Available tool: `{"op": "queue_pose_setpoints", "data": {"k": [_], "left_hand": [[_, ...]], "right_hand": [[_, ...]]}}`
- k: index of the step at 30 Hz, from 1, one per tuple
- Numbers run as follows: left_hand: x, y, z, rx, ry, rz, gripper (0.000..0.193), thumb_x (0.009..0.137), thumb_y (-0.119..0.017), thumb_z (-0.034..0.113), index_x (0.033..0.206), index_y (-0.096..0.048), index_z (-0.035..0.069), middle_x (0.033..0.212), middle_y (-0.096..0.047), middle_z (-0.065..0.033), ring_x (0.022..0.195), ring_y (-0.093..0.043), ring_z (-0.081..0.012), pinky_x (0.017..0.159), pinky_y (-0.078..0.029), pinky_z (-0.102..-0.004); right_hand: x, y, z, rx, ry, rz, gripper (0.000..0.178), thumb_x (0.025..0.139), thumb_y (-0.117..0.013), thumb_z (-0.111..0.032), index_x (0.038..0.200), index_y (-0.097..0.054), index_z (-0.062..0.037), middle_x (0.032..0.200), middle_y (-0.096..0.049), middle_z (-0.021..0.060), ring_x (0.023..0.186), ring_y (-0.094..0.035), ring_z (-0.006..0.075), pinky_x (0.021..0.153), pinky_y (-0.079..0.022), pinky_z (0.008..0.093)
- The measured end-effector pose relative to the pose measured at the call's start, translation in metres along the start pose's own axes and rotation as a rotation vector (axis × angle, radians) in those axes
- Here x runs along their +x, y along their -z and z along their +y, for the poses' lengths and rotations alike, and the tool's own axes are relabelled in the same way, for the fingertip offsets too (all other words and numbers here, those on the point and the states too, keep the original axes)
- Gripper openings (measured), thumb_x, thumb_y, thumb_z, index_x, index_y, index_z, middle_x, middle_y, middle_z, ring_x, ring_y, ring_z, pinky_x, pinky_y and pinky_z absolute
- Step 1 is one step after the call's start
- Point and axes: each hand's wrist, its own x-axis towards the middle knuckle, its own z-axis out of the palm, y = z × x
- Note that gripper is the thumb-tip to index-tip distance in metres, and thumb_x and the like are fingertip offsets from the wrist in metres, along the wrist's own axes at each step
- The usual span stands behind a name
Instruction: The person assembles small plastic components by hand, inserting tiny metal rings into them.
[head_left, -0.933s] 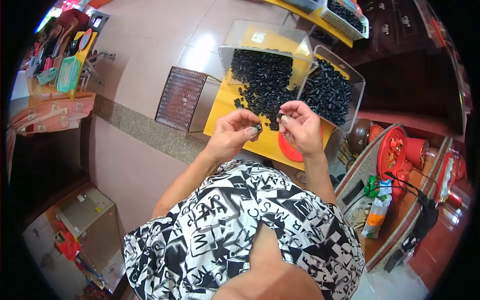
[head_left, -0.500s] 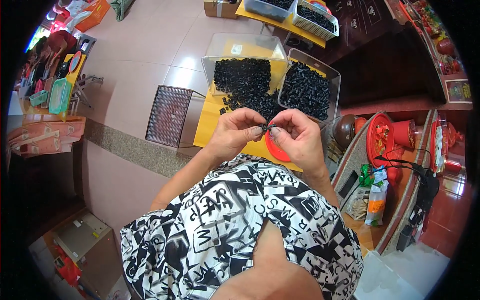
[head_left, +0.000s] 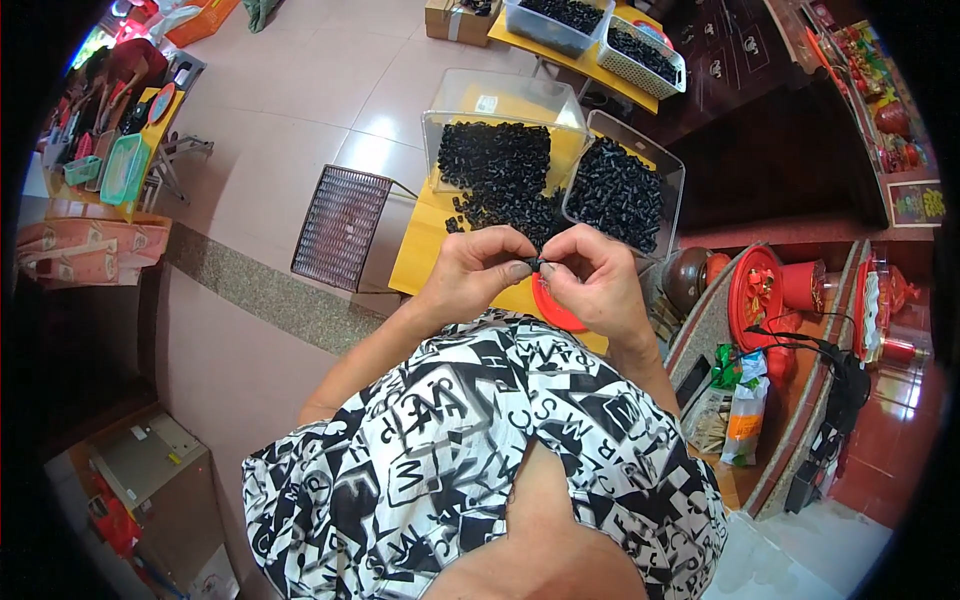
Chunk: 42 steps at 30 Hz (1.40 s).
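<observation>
Fingers (head_left: 517, 270) pinching on both sides: L hand (head_left: 476, 273) has thumb + index closed on a small black piece (head_left: 533, 264), and R hand (head_left: 600, 285) nips the same spot w/ its own thumb + index, tips nearly meeting. Can't tell if it's one pc or two joined; fingertips cover most of it. Held in front of the chest, it shows against the near part of the yellow table (head_left: 420, 250).

Change: approx. a sec ago the hands were apart, each w/ its own bit; now they've met and stayed together, so prob. both are working one joint rather than separate bits.

Around: loose black pcs (head_left: 500, 207) spread mid-table, running out of the left clear bin (head_left: 453, 95) at the far edge. Right clear bin (head_left: 674, 200), w/ more black pcs, sits along the right edge. Red dish (head_left: 556, 308) is by the near-right corner, partly hidden by R hand. Patterned shirt (head_left: 450, 400) + hands block much of the near edge. Dark woven rack (head_left: 340, 228) stands just off the left edge. Beyond the far edge, a 2nd table carries a white basket (head_left: 668, 78), also w/ black pcs. Co-worker (head_left: 135, 75) upper left, well apart.
</observation>
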Motion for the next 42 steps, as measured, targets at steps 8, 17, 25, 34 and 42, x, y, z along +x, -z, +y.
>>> {"op": "queue_pose_setpoints", "data": {"k": [8, 17, 25, 34, 42], "left_hand": [[-0.006, 0.005, 0.006, 0.307, -0.057, -0.022, 0.011, 0.072, -0.056, -0.007, 0.082, -0.055, -0.003, 0.075, -0.055, -0.0029, 0.067, -0.048, -0.0071, 0.057, -0.039, -0.0196], [-0.010, 0.011, 0.005, 0.345, -0.059, 0.036, 0.009, 0.073, -0.057, -0.004, 0.082, -0.056, -0.003, 0.071, -0.054, -0.0013, 0.064, -0.047, -0.0052, 0.055, -0.039, -0.0190], [-0.009, 0.005, -0.006, 0.283, 0.036, 0.018, 0.011, 0.074, -0.058, -0.003, 0.085, -0.057, -0.002, 0.074, -0.057, -0.0015, 0.064, -0.049, -0.0051, 0.056, -0.040, -0.0187], [0.005, 0.008, -0.048, 0.239, 0.289, 0.010, 0.015, 0.077, -0.058, 0.004, 0.091, -0.058, -0.001, 0.076, -0.057, -0.0027, 0.064, -0.050, -0.0071, 0.057, -0.042, -0.0209], [0.007, 0.033, -0.078, 0.148, 0.574, 0.199, 0.024, 0.077, -0.058, 0.009, 0.098, -0.055, -0.004, 0.076, -0.058, -0.0037, 0.063, -0.052, -0.0094, 0.057, -0.042, -0.0214]], "right_hand": [[0.006, 0.000, 0.005, -0.183, 0.051, -0.161, 0.007, 0.070, -0.053, 0.007, 0.074, -0.052, 0.0007, 0.070, -0.050, -0.0014, 0.059, -0.045, 0.0014, 0.051, -0.036, 0.0160], [0.020, 0.006, 0.018, 0.232, -0.148, -0.308, 0.007, 0.072, -0.056, 0.002, 0.078, -0.053, 0.0010, 0.065, -0.055, 0.0026, 0.057, -0.053, 0.0080, 0.050, -0.044, 0.0211], [0.029, 0.012, 0.037, 0.339, -0.222, -0.472, 0.012, 0.072, -0.059, 0.002, 0.080, -0.051, 0.0013, 0.066, -0.057, 0.0054, 0.059, -0.055, 0.0108, 0.055, -0.046, 0.0227], [0.023, 0.014, 0.060, 0.210, -0.323, -0.304, 0.008, 0.076, -0.055, 0.001, 0.081, -0.049, 0.0004, 0.064, -0.055, 0.0049, 0.057, -0.056, 0.0101, 0.050, -0.046, 0.0209], [0.045, 0.117, 0.131, 0.490, -0.250, 0.471, 0.031, 0.081, -0.056, -0.012, 0.104, -0.045, 0.0056, 0.082, -0.058, 0.0124, 0.070, -0.060, 0.0170, 0.058, -0.051, 0.0252]]}}
